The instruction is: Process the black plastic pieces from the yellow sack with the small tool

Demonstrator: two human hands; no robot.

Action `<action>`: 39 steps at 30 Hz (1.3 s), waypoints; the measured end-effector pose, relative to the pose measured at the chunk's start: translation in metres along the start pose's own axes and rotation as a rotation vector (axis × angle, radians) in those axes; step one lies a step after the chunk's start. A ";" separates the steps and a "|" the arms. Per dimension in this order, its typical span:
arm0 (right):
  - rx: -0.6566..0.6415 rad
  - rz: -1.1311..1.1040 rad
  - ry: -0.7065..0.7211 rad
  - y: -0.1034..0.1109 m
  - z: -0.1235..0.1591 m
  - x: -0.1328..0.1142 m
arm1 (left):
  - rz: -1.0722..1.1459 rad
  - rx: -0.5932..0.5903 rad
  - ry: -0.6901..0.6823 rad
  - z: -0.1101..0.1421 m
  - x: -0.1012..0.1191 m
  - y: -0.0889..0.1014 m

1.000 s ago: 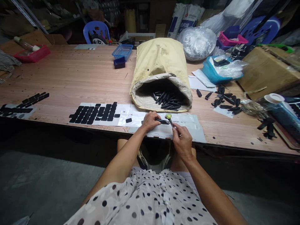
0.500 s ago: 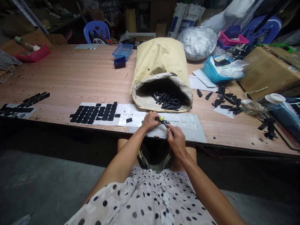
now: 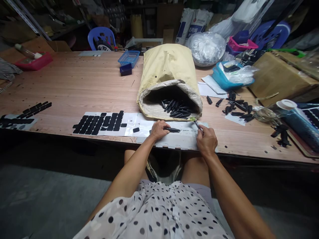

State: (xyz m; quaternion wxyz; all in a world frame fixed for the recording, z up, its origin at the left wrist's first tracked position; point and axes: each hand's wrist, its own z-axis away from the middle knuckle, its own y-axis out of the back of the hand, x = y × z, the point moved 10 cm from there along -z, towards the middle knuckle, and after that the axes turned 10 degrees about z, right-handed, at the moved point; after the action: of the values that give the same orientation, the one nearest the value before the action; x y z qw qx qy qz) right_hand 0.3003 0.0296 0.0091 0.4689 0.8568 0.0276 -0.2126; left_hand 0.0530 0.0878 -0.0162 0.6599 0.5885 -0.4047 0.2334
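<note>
My left hand (image 3: 159, 130) rests on the grey-white sheet (image 3: 171, 142) at the table's front edge. Its fingers are closed on a slender black piece (image 3: 173, 129) with a pointed end, lying flat and pointing right. To the right, my right hand (image 3: 207, 141) grips a small tool (image 3: 196, 124) with a metal shaft and a round yellow-green head. That head is near the lip of the sack, apart from the black piece. The yellow sack (image 3: 167, 63) lies open toward me, several similar black pieces (image 3: 178, 109) in its mouth.
Flat black pads (image 3: 92, 123) lie in rows on white sheets at left. More loose black pieces (image 3: 234, 105) are scattered at right, beside a blue-green basket (image 3: 224, 81) and a cardboard box (image 3: 279, 74). Small blue baskets (image 3: 128, 59) stand behind, left of the sack.
The tool in my right hand first moved left over the black piece by my left fingers, then swung away to the right. My left hand has stayed in place; the view has shifted slightly.
</note>
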 end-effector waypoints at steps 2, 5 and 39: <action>0.004 0.039 -0.006 -0.003 0.000 0.005 | -0.005 -0.002 0.003 0.000 0.000 0.000; -0.008 0.098 -0.013 -0.008 0.002 0.007 | -0.003 -0.007 0.009 0.001 0.000 0.001; -0.112 0.291 0.010 -0.018 0.007 -0.018 | -0.133 -0.492 0.503 0.149 -0.085 -0.087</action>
State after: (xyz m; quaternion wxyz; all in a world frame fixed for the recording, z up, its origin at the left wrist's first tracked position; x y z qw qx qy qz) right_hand 0.2773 0.0370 -0.0017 0.5418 0.8253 -0.0826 -0.1364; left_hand 0.0348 -0.0586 -0.1393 0.8746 0.3613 -0.2342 0.2231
